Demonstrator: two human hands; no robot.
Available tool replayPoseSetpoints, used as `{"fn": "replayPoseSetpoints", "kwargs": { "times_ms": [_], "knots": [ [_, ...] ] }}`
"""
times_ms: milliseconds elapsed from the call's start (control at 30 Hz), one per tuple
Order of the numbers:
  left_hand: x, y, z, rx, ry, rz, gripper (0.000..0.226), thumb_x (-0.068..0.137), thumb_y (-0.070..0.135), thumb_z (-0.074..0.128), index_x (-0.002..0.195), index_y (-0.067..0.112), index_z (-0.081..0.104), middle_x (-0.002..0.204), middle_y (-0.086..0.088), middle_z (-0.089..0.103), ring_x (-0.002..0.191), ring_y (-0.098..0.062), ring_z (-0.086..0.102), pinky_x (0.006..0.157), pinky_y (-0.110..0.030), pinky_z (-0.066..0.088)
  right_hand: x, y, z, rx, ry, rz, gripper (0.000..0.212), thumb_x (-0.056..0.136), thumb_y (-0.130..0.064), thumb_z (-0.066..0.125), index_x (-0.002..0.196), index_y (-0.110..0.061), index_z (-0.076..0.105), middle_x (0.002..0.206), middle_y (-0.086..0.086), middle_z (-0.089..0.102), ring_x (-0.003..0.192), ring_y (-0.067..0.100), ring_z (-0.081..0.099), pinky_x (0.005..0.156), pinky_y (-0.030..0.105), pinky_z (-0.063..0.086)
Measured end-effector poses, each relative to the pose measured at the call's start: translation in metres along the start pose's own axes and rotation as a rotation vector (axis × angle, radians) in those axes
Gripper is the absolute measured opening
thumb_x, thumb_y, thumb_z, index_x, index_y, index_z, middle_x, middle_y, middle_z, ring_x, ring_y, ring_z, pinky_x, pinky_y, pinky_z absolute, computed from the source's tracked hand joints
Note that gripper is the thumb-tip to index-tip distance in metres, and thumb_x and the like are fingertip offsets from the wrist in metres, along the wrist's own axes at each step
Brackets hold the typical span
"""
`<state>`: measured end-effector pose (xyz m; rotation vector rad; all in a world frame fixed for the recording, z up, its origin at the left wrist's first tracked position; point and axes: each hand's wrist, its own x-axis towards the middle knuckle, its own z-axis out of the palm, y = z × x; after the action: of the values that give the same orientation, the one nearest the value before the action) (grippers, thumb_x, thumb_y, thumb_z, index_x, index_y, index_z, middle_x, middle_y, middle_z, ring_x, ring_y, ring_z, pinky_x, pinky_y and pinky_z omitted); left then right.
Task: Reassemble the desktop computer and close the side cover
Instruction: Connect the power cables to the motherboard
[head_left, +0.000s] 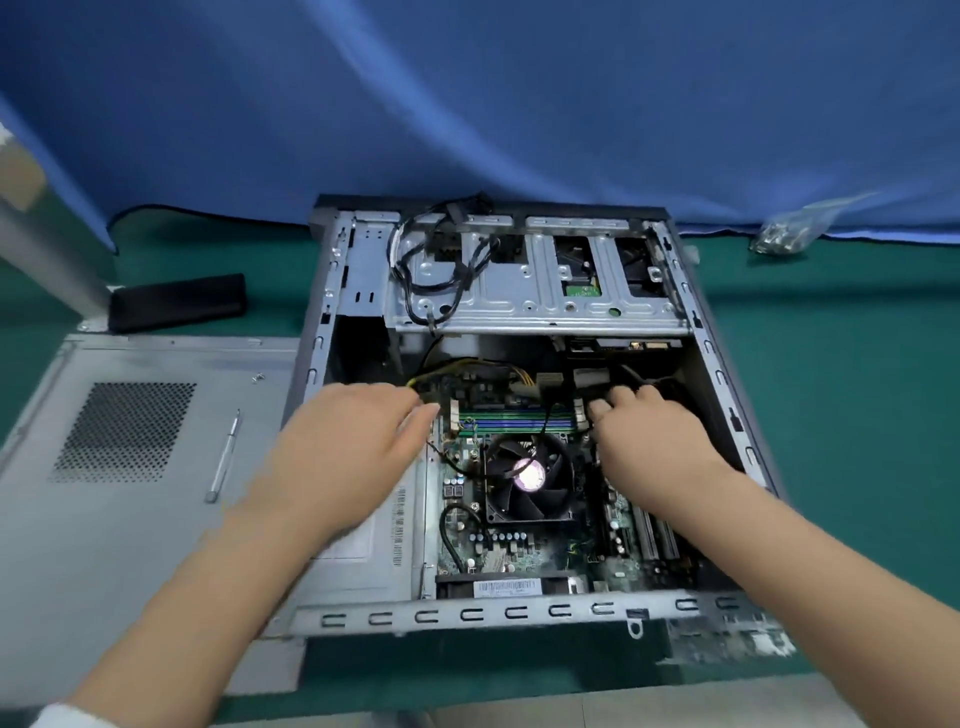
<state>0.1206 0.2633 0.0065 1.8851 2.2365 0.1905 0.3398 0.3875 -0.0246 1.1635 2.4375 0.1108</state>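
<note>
The open desktop case (519, 616) lies on its side on the green mat, its motherboard (467, 551) and CPU fan (527, 475) exposed. The memory slots (514, 421) run across the board just above the fan. My left hand (348, 447) reaches in from the left with fingers extended, fingertips at the left end of the memory slots. My right hand (649, 441) has its fingers curled at the right end of the slots, thumb against the white latch; blur hides whether it grips anything. The grey side cover (130, 519) lies flat to the left of the case.
A screwdriver (224, 457) and small screws (258, 378) lie on the side cover. A black bar-shaped object (176, 301) sits behind the cover. A plastic bag of screws (789, 234) rests at the back right. The drive cage (540, 291) with loose black cables (431, 270) spans the case's far end.
</note>
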Motion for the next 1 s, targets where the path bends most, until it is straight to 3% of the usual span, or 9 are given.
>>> {"fn": "replayPoseSetpoints", "kwargs": {
  "times_ms": [100, 233, 400, 533, 633, 867, 1000],
  "knots": [
    [-0.006, 0.003, 0.004, 0.053, 0.060, -0.038, 0.037, 0.096, 0.038, 0.025, 0.080, 0.023, 0.055, 0.075, 0.007, 0.057, 0.075, -0.018, 0.056, 0.078, -0.038, 0.045, -0.011, 0.000, -0.016, 0.200, 0.092, -0.022, 0.024, 0.094, -0.023, 0.046, 0.116, -0.016, 0.053, 0.115, 0.004, 0.055, 0.106, 0.027, 0.047, 0.077, 0.031, 0.040],
    [-0.001, 0.003, 0.007, 0.057, 0.083, -0.065, 0.035, 0.098, 0.035, 0.027, 0.069, 0.023, 0.043, 0.065, 0.007, 0.046, 0.066, -0.017, 0.049, 0.076, -0.036, 0.044, -0.010, -0.014, -0.046, 0.683, 0.215, -0.002, 0.022, 0.097, -0.026, 0.046, 0.111, -0.017, 0.061, 0.105, 0.000, 0.062, 0.099, 0.020, 0.055, 0.083, 0.033, 0.046],
    [-0.002, 0.002, 0.007, 0.046, 0.110, -0.036, 0.031, 0.098, 0.035, 0.028, 0.074, 0.026, 0.044, 0.078, 0.002, 0.062, 0.076, -0.021, 0.056, 0.073, -0.035, 0.036, 0.022, -0.061, -0.087, 1.139, 0.199, 0.143, 0.026, 0.094, -0.041, 0.052, 0.102, -0.016, 0.055, 0.086, 0.001, 0.067, 0.069, 0.017, 0.062, 0.063, 0.028, 0.044],
    [0.000, -0.001, 0.006, 0.033, 0.107, -0.002, 0.036, 0.098, 0.034, 0.027, 0.079, 0.023, 0.056, 0.080, 0.001, 0.064, 0.076, -0.021, 0.057, 0.072, -0.035, 0.035, 0.056, -0.083, -0.114, 1.417, 0.107, 0.337, 0.034, 0.092, -0.047, 0.052, 0.091, -0.013, 0.050, 0.071, 0.009, 0.067, 0.038, 0.014, 0.054, 0.037, 0.021, 0.038],
    [0.000, -0.003, 0.006, 0.035, 0.097, 0.026, 0.037, 0.098, 0.033, 0.027, 0.080, 0.022, 0.057, 0.078, 0.001, 0.063, 0.073, -0.020, 0.056, 0.070, -0.035, 0.036, 0.069, -0.089, -0.117, 1.524, 0.026, 0.393, 0.031, 0.097, -0.033, 0.050, 0.076, -0.011, 0.049, 0.063, 0.008, 0.061, 0.039, 0.016, 0.053, 0.035, 0.020, 0.038],
    [0.000, -0.005, 0.005, 0.073, 0.062, 0.080, 0.034, 0.100, 0.028, 0.029, 0.088, 0.021, 0.060, 0.082, 0.001, 0.064, 0.075, -0.021, 0.057, 0.071, -0.035, 0.037, 0.046, -0.068, -0.109, 1.783, -0.012, 0.515, 0.025, 0.101, -0.022, 0.041, 0.082, -0.009, 0.049, 0.068, 0.011, 0.056, 0.041, 0.019, 0.057, 0.037, 0.021, 0.042],
    [0.001, -0.007, 0.005, -0.017, 0.044, 0.049, 0.039, 0.101, 0.034, 0.022, 0.097, 0.026, 0.060, 0.092, 0.009, 0.065, 0.084, -0.015, 0.058, 0.077, -0.033, 0.039, 0.019, -0.038, -0.097, 1.906, 0.036, 0.594, 0.029, 0.104, -0.015, 0.035, 0.076, -0.007, 0.043, 0.071, 0.013, 0.044, 0.049, 0.024, 0.048, 0.036, 0.025, 0.044]
  ]
}}
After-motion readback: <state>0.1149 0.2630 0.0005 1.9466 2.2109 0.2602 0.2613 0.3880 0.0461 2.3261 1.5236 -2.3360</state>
